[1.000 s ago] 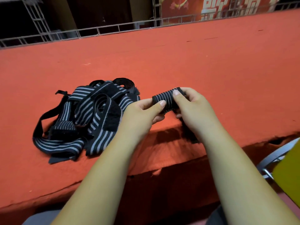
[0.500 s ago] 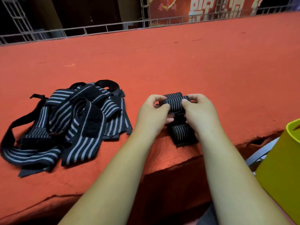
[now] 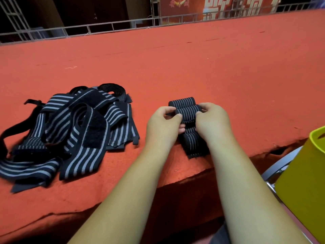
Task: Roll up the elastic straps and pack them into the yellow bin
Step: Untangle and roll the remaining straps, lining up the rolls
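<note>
Left hand and right hand pinch the crosswise roll by its ends at the table front edge, bin nearer the right.

You get warm, even light on the counter, a dark background at 11 o'clock, deep shadow below its front edge at 6 o'clock, and wide-angle bowing at the edges.

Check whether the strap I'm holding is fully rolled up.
Partly: left hand and right hand pinch the strap roll; its flat tail lies on the table.
</note>
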A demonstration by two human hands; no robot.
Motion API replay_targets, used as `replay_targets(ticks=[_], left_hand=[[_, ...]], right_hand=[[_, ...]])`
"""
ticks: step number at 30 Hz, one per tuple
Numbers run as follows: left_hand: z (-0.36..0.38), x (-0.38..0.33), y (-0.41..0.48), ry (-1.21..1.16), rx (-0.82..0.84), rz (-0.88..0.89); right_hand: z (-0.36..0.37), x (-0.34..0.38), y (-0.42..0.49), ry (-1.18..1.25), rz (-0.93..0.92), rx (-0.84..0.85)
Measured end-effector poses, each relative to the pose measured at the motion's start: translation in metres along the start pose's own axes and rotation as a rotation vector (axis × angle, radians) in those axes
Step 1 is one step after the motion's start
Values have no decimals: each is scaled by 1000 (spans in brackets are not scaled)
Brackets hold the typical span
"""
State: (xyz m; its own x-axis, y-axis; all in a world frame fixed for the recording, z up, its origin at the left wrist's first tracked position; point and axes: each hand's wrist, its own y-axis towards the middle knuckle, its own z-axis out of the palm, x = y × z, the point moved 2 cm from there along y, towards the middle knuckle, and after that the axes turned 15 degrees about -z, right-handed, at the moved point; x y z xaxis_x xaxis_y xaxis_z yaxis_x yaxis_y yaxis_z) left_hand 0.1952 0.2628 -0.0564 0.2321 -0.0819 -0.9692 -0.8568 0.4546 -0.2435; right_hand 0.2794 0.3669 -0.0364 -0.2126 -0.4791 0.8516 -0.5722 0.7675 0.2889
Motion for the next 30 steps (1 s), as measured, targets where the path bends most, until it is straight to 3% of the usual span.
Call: replay_targets(ticks=[16,30], left_hand=[[-28,-2,-23,42,-23,13],[-146,-29,-53,99,-149,62]], right_hand=[[-6,24,-15,173,-105,-183],[82,99,-53,390,-178,140]])
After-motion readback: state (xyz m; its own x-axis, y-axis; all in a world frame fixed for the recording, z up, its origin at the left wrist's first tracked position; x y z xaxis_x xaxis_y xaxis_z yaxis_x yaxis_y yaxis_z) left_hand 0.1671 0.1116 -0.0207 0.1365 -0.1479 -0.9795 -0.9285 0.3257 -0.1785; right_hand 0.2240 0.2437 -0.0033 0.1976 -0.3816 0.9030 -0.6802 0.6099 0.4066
